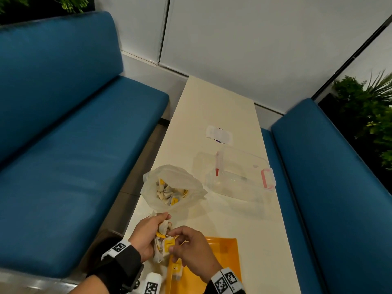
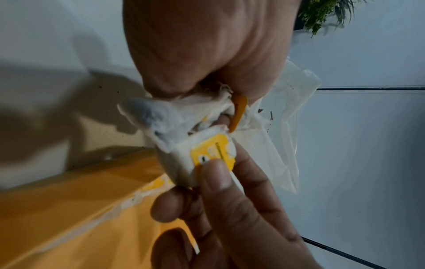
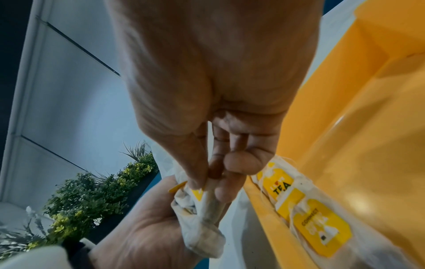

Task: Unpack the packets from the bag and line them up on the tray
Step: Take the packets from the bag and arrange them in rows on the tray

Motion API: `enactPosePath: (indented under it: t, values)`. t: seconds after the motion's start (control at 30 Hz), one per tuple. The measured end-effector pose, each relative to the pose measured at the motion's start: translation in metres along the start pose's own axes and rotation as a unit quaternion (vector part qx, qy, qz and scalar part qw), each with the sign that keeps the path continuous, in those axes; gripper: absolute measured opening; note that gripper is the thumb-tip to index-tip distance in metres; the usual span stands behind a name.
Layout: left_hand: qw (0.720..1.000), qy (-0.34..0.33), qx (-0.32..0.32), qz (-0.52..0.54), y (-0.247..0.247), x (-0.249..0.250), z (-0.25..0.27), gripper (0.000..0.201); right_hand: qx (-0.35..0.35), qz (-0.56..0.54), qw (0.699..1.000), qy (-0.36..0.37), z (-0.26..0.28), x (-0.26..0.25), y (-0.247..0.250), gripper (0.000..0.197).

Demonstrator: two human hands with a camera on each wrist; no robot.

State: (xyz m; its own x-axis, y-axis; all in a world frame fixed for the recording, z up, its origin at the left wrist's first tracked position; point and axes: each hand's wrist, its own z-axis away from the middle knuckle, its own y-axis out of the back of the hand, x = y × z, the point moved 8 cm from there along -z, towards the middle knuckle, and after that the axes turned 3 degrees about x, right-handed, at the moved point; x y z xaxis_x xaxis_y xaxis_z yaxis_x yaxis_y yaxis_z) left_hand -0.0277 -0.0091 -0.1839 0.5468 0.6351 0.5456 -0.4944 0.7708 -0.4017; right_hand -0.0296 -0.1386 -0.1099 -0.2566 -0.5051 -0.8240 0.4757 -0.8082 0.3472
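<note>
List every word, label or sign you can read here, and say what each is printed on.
"TEA": yellow label of a white paper packet lying in the orange plastic tray.
"CONNECT": yellow label of the next packet in that tray; its other print is blurred.
Label of the packet pinched by the right hand: unreadable.
Black-and-white wrist markers: patterns, no words.

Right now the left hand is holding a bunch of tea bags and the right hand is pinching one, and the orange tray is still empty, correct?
Not quite: the orange tray already holds tea bags along its edge, as the right wrist view shows. The rest is right.
</note>
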Motion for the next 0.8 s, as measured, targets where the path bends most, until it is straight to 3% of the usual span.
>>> enactPosePath:
  t: [0.23,0.47,0.6,0.8]
  values:
    - [0.999,-0.005,0.009,-0.035,0.005,0.003,-0.006,0.026,-0.02,0.033,0.999,-0.006,0.0,-0.002,0.011,0.014]
    - [0.998,-0.004,0.007,-0.062,0.013,0.005,-0.004,0.026,0.067,0.07,0.995,0.01,-0.004,0.002,0.044,0.024]
    - [0.996,0.005,-0.013,-0.083,0.015,0.003,-0.004,0.03,0.064,0.089,0.994,-0.003,-0.008,0.005,0.056,0.022]
    - [0.991,0.013,-0.046,-0.121,0.01,0.0,0.0,0.026,0.057,-0.013,0.998,-0.031,-0.007,0.012,0.069,0.015]
